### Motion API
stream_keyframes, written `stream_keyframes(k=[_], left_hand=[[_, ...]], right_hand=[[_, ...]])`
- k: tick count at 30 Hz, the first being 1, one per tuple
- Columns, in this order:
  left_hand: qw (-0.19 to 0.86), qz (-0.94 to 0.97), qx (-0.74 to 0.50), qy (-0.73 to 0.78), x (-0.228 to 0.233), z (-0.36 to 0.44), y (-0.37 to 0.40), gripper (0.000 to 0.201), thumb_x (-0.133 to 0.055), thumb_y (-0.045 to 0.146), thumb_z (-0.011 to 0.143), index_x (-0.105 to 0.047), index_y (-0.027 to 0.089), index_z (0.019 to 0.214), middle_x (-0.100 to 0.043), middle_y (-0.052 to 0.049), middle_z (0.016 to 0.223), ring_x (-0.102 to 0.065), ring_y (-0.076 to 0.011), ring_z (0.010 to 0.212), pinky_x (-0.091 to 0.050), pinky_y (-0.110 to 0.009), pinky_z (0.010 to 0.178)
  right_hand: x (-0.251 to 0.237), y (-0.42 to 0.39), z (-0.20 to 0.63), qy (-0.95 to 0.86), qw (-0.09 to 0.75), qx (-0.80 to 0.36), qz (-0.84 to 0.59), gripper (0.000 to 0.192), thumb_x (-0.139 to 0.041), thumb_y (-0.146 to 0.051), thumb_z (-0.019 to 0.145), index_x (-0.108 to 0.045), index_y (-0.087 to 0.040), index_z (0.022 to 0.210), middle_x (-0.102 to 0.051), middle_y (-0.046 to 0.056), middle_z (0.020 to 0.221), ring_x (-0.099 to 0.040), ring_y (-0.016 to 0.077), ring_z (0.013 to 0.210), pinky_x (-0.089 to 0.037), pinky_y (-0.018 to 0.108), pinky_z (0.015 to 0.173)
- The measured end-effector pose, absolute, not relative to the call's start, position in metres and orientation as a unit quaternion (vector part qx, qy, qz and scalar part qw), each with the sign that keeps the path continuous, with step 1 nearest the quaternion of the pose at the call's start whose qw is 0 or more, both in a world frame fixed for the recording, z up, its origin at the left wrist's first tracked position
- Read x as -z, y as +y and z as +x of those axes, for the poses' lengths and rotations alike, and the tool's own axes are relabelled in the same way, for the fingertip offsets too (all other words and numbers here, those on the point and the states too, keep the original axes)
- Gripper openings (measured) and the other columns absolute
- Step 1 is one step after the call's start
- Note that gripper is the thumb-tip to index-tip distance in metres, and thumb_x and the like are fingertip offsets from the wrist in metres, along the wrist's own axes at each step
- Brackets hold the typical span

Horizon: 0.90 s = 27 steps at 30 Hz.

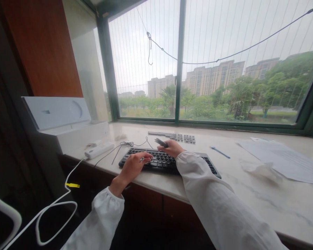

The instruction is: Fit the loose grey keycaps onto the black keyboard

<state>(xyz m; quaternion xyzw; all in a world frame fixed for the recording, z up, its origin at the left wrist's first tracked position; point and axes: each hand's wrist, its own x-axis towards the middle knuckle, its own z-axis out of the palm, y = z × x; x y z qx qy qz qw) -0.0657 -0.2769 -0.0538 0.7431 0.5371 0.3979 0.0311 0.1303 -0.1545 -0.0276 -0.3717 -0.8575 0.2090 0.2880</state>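
Here: keyboard (pixel 169 161) lies crosswise on the desk (pixel 250 194); your left hand (pixel 134 166) curls on its left keys, right hand (pixel 172 148) pinching a dark keycap (pixel 161 142) beyond.

count on counter (pixel 156 180): 1 black keyboard (pixel 167 160), 1 tray of loose keycaps (pixel 175 136), 1 white power strip (pixel 99 149), 1 open white box (pixel 67 125), 1 blue pen (pixel 220 152), 1 crumpled tissue (pixel 261 170), 2 hands.

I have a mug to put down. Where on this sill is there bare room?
Bare marble lies in front of the paper sheets, right of the keyboard, and between the blue pen and the window frame. Left of the keyboard is crowded: power strip, thin cable, white box.
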Motion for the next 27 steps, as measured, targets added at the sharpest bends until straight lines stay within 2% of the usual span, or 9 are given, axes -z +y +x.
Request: stream_keyframes(k=[3, 6, 8, 12, 17, 20, 22, 25, 27], left_hand=[[0.050, 0.713, -0.433, 0.550, 0.054, -0.066, -0.275, 0.028, -0.047, 0.039, 0.093, -0.071, 0.026, 0.101, -0.074, -0.002, 0.091, -0.067, -0.0163, 0.069, -0.048, -0.024, 0.064], [0.093, 0.676, -0.462, 0.567, 0.057, -0.064, -0.271, 0.028, -0.048, 0.043, 0.092, -0.067, 0.024, 0.103, -0.073, -0.002, 0.088, -0.059, -0.0122, 0.049, -0.045, -0.023, 0.053], [0.114, 0.657, -0.475, 0.574, 0.059, -0.063, -0.268, 0.027, -0.050, 0.043, 0.091, -0.064, 0.023, 0.102, -0.071, -0.002, 0.090, -0.054, -0.0098, 0.043, -0.044, -0.023, 0.049], [0.090, 0.660, -0.477, 0.573, 0.059, -0.058, -0.265, 0.021, -0.052, 0.035, 0.090, -0.063, 0.022, 0.102, -0.070, -0.002, 0.098, -0.055, -0.0089, 0.047, -0.045, -0.023, 0.052], [0.063, 0.699, -0.473, 0.532, 0.056, -0.054, -0.267, 0.027, -0.044, 0.035, 0.095, -0.067, 0.025, 0.105, -0.070, -0.003, 0.104, -0.062, -0.0128, 0.065, -0.047, -0.025, 0.064], [0.048, 0.697, -0.476, 0.534, 0.054, -0.052, -0.267, 0.026, -0.048, 0.036, 0.094, -0.065, 0.026, 0.111, -0.071, -0.003, 0.099, -0.064, -0.0148, 0.070, -0.047, -0.025, 0.067], [0.033, 0.686, -0.480, 0.546, 0.053, -0.051, -0.267, 0.026, -0.054, 0.036, 0.091, -0.063, 0.026, 0.113, -0.071, -0.002, 0.094, -0.064, -0.0157, 0.070, -0.047, -0.025, 0.067], [0.012, 0.677, -0.476, 0.561, 0.052, -0.048, -0.266, 0.023, -0.057, 0.039, 0.089, -0.066, 0.026, 0.105, -0.073, -0.002, 0.091, -0.063, -0.0157, 0.065, -0.046, -0.025, 0.065], [0.000, 0.674, -0.475, 0.567, 0.052, -0.045, -0.266, 0.022, -0.056, 0.041, 0.089, -0.069, 0.026, 0.100, -0.073, -0.002, 0.090, -0.062, -0.0151, 0.060, -0.045, -0.025, 0.063]], right_hand=[[0.024, -0.158, 0.129, -0.860, 0.288, -0.258, -0.335, 0.039, -0.060, -0.051, 0.078, -0.077, -0.017, 0.082, -0.065, 0.001, 0.067, -0.056, 0.0164, 0.069, -0.037, 0.026, 0.063], [0.022, -0.160, 0.129, -0.865, 0.273, -0.289, -0.307, 0.045, -0.057, -0.057, 0.079, -0.078, -0.017, 0.085, -0.066, 0.002, 0.070, -0.056, 0.0167, 0.071, -0.038, 0.027, 0.067], [0.021, -0.161, 0.129, -0.866, 0.262, -0.297, -0.305, 0.048, -0.057, -0.060, 0.079, -0.078, -0.017, 0.086, -0.066, 0.002, 0.071, -0.056, 0.0171, 0.072, -0.038, 0.027, 0.068], [0.023, -0.159, 0.130, -0.867, 0.257, -0.304, -0.300, 0.048, -0.058, -0.059, 0.078, -0.078, -0.017, 0.088, -0.067, 0.002, 0.075, -0.057, 0.0181, 0.075, -0.038, 0.027, 0.070], [0.023, -0.161, 0.130, -0.863, 0.257, -0.316, -0.298, 0.044, -0.060, -0.057, 0.078, -0.077, -0.018, 0.086, -0.068, 0.002, 0.077, -0.057, 0.0184, 0.078, -0.038, 0.027, 0.071], [0.021, -0.163, 0.129, -0.869, 0.241, -0.324, -0.286, 0.046, -0.059, -0.060, 0.078, -0.077, -0.019, 0.086, -0.068, 0.002, 0.079, -0.057, 0.0184, 0.080, -0.038, 0.027, 0.072], [0.020, -0.166, 0.130, -0.875, 0.222, -0.313, -0.294, 0.050, -0.058, -0.064, 0.076, -0.077, -0.019, 0.087, -0.065, 0.001, 0.073, -0.055, 0.0175, 0.074, -0.037, 0.027, 0.067], [0.018, -0.168, 0.131, -0.877, 0.209, -0.307, -0.306, 0.054, -0.059, -0.068, 0.073, -0.077, -0.019, 0.084, -0.057, -0.001, 0.062, -0.049, 0.0151, 0.065, -0.032, 0.026, 0.059], [0.017, -0.169, 0.133, -0.876, 0.208, -0.320, -0.296, 0.053, -0.060, -0.068, 0.073, -0.077, -0.018, 0.085, -0.056, -0.001, 0.062, -0.047, 0.0142, 0.064, -0.031, 0.026, 0.058]])
